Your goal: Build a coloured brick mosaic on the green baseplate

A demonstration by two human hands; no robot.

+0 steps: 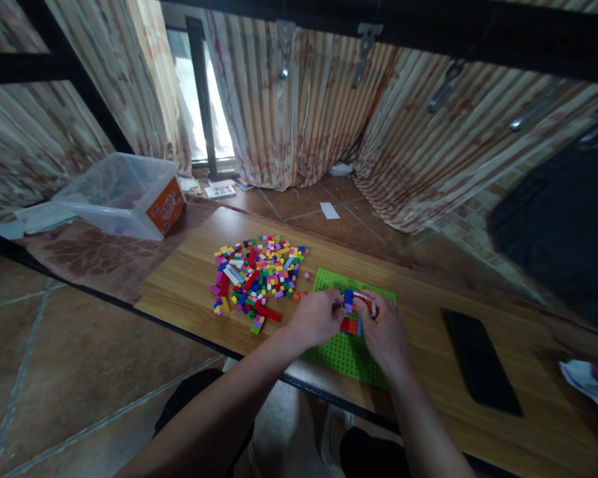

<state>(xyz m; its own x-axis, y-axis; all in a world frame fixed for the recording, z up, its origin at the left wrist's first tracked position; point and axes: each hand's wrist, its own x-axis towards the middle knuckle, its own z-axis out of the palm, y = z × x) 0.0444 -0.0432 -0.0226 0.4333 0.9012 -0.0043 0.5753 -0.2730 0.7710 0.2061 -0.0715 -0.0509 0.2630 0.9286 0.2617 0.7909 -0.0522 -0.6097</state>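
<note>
A green studded baseplate (pixel 346 355) lies on the wooden table in front of me. Over its upper part my right hand (pixel 383 326) is closed around a small build of toy bricks (pixel 349 300), in which blue, white and red show. My left hand (pixel 319 317) is pinched at the build's left side; what its fingertips hold is too small to make out. Below the build, red, orange and blue bricks (pixel 350 325) sit on the baseplate between my hands. My fingers partly hide the bricks, so I cannot tell whether the held build touches the plate.
A pile of loose coloured bricks (pixel 259 272) spreads left of the baseplate. A black phone-like slab (pixel 481 362) lies to the right on the table (pixel 423 372). Beyond the table's left end stands a clear plastic box (pixel 114 216) with an orange label. Metal clips hang above.
</note>
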